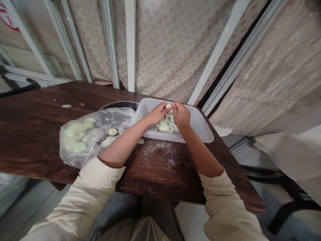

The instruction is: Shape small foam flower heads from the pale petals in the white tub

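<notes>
Over a white plastic tray point(200, 129), my left hand point(158, 113) and my right hand point(181, 115) meet, and their fingertips pinch together on one small pale green piece point(169, 106). Several more pale green round pieces point(165, 127) lie on the tray's floor below the hands. A clear plastic bag point(85, 139) holding many of the same pale green pieces lies open on the dark wooden table point(32, 134), to the left of my left forearm.
A dark round metal rim point(119, 104) shows behind the bag, beside the tray. White powder point(160, 149) dusts the table in front of the tray. A stray green piece and a rubber band point(74, 106) lie at the far left. Dotted curtains hang behind the table.
</notes>
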`<state>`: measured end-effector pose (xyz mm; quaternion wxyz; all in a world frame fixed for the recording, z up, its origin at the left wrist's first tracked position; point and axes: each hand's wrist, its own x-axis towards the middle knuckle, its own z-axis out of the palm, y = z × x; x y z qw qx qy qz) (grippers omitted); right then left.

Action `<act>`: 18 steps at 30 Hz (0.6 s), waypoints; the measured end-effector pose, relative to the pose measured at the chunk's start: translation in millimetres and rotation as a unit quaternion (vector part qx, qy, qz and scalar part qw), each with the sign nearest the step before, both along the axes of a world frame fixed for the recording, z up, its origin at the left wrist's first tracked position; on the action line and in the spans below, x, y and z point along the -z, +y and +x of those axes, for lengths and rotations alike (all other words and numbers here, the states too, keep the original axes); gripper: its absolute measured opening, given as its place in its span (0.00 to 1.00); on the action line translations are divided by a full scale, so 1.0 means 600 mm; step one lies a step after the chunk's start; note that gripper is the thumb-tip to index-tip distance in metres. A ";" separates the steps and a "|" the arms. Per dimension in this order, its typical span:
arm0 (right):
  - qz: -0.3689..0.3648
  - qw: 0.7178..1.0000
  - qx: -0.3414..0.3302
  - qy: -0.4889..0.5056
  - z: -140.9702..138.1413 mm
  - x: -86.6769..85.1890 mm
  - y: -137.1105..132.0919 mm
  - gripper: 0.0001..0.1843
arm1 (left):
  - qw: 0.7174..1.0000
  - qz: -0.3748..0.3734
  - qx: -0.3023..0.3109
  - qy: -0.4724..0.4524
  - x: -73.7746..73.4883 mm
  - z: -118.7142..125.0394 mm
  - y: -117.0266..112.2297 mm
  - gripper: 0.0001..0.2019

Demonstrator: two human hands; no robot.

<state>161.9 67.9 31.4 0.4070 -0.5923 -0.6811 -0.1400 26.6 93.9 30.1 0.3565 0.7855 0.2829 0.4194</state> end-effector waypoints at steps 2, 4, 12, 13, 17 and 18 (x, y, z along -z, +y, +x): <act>0.009 1.000 0.019 0.009 0.010 0.002 0.005 0.18 | 1.000 -0.004 -0.006 0.006 -0.001 -0.001 -0.001 0.11; 0.004 0.998 0.040 0.044 0.024 0.004 0.010 0.19 | 1.000 -0.008 -0.012 0.013 -0.002 -0.002 -0.003 0.11; -0.045 0.974 -0.143 0.170 0.023 0.009 0.026 0.19 | 1.000 -0.004 -0.012 -0.001 0.000 -0.001 0.001 0.11; -0.051 0.969 -0.176 0.168 0.019 0.008 0.026 0.18 | 1.000 -0.002 -0.011 -0.002 0.002 -0.001 0.003 0.11; -0.044 0.965 -0.206 0.158 0.016 0.007 0.027 0.15 | 1.000 0.001 0.001 0.002 0.008 -0.001 0.008 0.12; -0.041 0.969 -0.195 0.147 0.017 0.006 0.025 0.14 | 1.000 0.001 0.002 0.004 0.008 -0.001 0.008 0.12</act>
